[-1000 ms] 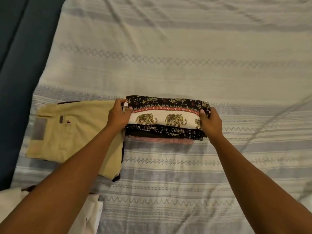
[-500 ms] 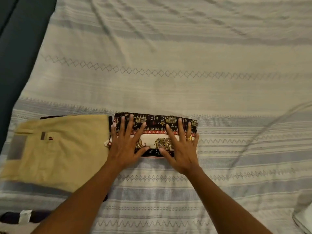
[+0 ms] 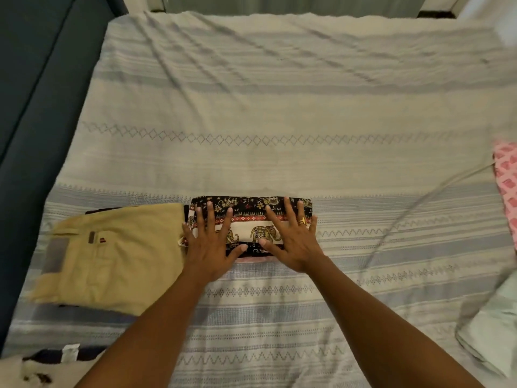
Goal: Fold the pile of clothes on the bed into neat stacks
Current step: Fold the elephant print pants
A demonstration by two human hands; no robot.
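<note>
A folded elephant-print garment (image 3: pixel 249 208), black, red and cream, lies on the striped bedspread (image 3: pixel 279 121) in the middle of the head view. A pink layer peeks out under its near edge. My left hand (image 3: pixel 208 243) lies flat on its left half with fingers spread. My right hand (image 3: pixel 291 236), with a gold ring, presses flat on its right half. Folded tan trousers (image 3: pixel 112 253) lie just left of it on a dark garment, touching my left hand's side.
Unfolded clothes lie at the near left corner (image 3: pixel 42 365), a pale garment (image 3: pixel 492 331) at the near right, and a pink patterned cloth (image 3: pixel 507 180) at the right edge. A thin cable (image 3: pixel 405 208) crosses the bed. A dark blue surface (image 3: pixel 33 107) borders the left.
My hands let go of the garment's ends and now press flat on top of it. The camera has tilted up, showing more of the bed's far end.
</note>
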